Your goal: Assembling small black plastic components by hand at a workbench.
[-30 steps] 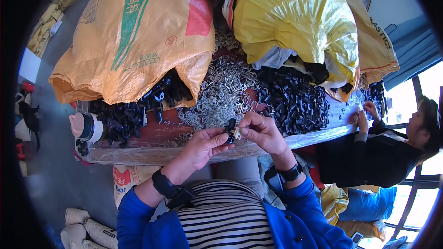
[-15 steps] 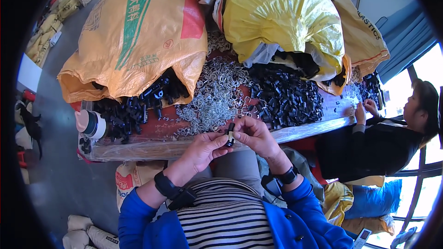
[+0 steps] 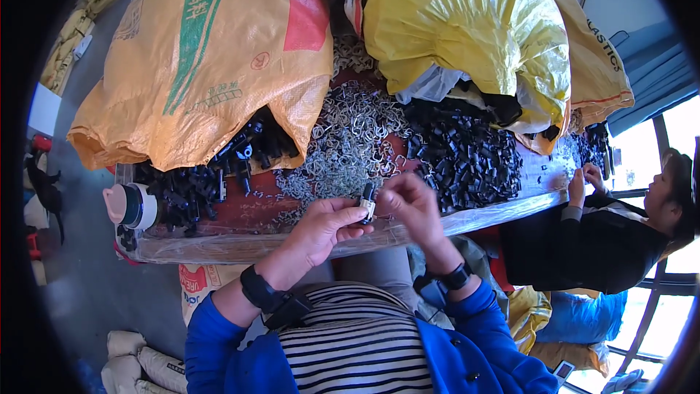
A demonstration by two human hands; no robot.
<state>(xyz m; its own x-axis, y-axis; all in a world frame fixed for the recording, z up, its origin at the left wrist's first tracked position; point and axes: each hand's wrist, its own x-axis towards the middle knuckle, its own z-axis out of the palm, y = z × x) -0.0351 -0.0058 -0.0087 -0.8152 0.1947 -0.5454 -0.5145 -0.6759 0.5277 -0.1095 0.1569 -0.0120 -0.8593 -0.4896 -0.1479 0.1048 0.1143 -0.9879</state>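
My left hand (image 3: 324,228) pinches a small black plastic part (image 3: 367,192) between thumb and fingers, above the table's front edge. Around the part's middle sits a pale metal-looking clip (image 3: 367,210). Just to its right is my right hand (image 3: 415,213), apart from the part, its fingers bent and smeared by motion; whether anything is in them does not show. Beyond my hands lies a heap of small silvery metal clips (image 3: 350,135). Black plastic pieces are heaped to its right (image 3: 470,160) and more black parts to its left (image 3: 182,193).
An orange woven sack (image 3: 219,66) and a yellow sack (image 3: 467,22) stand on the table, black parts spilling from their mouths. A lidded jar (image 3: 135,206) stands at the left corner. Plastic film wraps the table edge (image 3: 219,248). At the right another person (image 3: 590,226) works over the table.
My right hand has come off the black part and shifted slightly up and right. My left hand still holds the part, now more upright. The view has shifted slightly.
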